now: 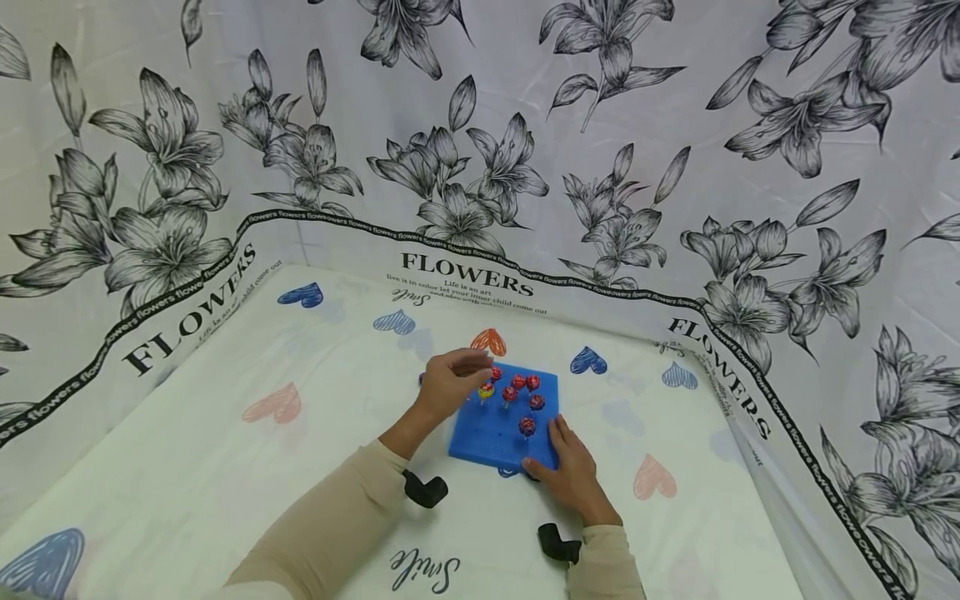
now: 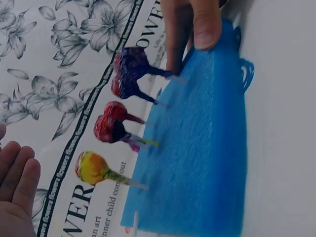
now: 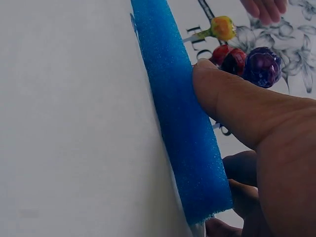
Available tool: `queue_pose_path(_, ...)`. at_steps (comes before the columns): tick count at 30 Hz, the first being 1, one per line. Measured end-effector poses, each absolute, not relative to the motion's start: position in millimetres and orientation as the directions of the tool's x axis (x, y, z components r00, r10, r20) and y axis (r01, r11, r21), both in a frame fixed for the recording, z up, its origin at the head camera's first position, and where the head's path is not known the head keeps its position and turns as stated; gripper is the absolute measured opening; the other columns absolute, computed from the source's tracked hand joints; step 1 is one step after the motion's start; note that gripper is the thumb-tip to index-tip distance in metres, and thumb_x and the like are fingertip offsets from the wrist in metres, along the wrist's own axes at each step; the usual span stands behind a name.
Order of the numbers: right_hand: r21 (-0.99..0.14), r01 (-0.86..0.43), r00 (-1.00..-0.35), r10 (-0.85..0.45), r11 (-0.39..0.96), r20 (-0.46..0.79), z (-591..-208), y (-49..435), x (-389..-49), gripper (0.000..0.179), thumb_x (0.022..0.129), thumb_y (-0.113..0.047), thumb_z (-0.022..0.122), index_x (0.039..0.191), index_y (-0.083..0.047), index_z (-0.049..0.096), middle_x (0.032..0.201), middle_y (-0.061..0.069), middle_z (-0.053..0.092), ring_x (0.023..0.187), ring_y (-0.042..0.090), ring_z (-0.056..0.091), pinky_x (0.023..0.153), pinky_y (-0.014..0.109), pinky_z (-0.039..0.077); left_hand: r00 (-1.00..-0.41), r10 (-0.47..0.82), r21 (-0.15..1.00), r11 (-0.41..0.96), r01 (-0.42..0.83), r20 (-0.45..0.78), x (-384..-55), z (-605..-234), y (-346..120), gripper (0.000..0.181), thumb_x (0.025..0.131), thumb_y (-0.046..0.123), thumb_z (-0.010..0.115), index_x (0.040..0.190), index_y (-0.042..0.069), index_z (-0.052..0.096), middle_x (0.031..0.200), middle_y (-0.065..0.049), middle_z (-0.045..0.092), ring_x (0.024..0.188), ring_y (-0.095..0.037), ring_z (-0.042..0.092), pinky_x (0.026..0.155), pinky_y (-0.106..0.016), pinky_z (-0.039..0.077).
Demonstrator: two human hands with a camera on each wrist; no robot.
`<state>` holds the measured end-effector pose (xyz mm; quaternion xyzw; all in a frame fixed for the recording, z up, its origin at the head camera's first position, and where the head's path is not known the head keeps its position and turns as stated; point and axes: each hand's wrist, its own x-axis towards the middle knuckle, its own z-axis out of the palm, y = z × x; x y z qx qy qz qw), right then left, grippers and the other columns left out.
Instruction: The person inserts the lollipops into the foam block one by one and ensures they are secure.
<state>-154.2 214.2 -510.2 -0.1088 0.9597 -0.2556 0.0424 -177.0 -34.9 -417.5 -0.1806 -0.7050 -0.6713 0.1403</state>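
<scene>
A blue foam block (image 1: pixel 487 437) lies on the heart-print cloth. Several wrapped lollipops stand in it on their sticks, among them a yellow one (image 2: pixel 93 168), red ones (image 2: pixel 109 123) and dark purple ones (image 3: pixel 262 67). My left hand (image 1: pixel 448 385) hovers over the block's far left part, beside the yellow lollipop, its fingers loosely bent with nothing seen between them. A white stick (image 2: pixel 136 224) rises from the block's edge at the bottom of the left wrist view. My right hand (image 1: pixel 573 471) holds the near right corner, thumb (image 3: pixel 217 89) along the edge and fingers round the side.
White cloth with printed hearts (image 1: pixel 281 404) covers the surface. Flower-print curtains (image 1: pixel 480 167) with a black lettered band enclose the back and sides. Black wrist mounts (image 1: pixel 426 490) sit at both sleeves. A small dark thing (image 1: pixel 422 378) shows just behind the left hand.
</scene>
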Motion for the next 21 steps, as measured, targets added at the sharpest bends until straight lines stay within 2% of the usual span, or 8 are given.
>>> queue_pose_path(5,-0.496,-0.188,-0.972,-0.232,0.847,-0.027,-508.5,214.5,-153.8,0.091,0.086,-0.048,0.068,0.15,0.002,0.025,0.157,0.02,0.017,0.14,0.044,0.018,0.108,0.063,0.017,-0.908,-0.044,0.908,0.073,0.412,0.416,-187.0,-416.7,-58.8,0.029,0.088,-0.005,0.067,0.116,-0.01,0.063,0.108,-0.025,0.066,0.1,-0.035,0.065,0.083,-0.028,0.053)
queue_pose_path(12,-0.504,-0.192,-0.973,-0.232,0.842,-0.016,-509.8,216.4,-154.0,0.092,0.086,-0.048,0.068,0.15,0.001,0.025,0.157,0.019,0.017,0.14,0.044,0.017,0.108,0.063,0.017,-0.907,-0.142,0.918,0.067,0.39,0.396,-218.2,-458.3,-87.7,0.031,0.086,0.003,0.072,0.116,-0.002,0.066,0.108,-0.017,0.068,0.097,-0.025,0.067,0.08,-0.026,0.054)
queue_pose_path(21,-0.522,-0.193,-0.973,-0.232,0.831,-0.01,-512.4,216.6,-155.2,0.092,0.086,-0.049,0.068,0.15,0.0,0.025,0.157,0.018,0.017,0.14,0.043,0.017,0.109,0.061,0.017,-0.919,-0.164,0.932,0.119,0.343,0.359,-224.8,-475.7,-107.9,0.035,0.087,0.004,0.072,0.12,-0.002,0.064,0.113,-0.021,0.065,0.101,-0.03,0.065,0.081,-0.024,0.053)
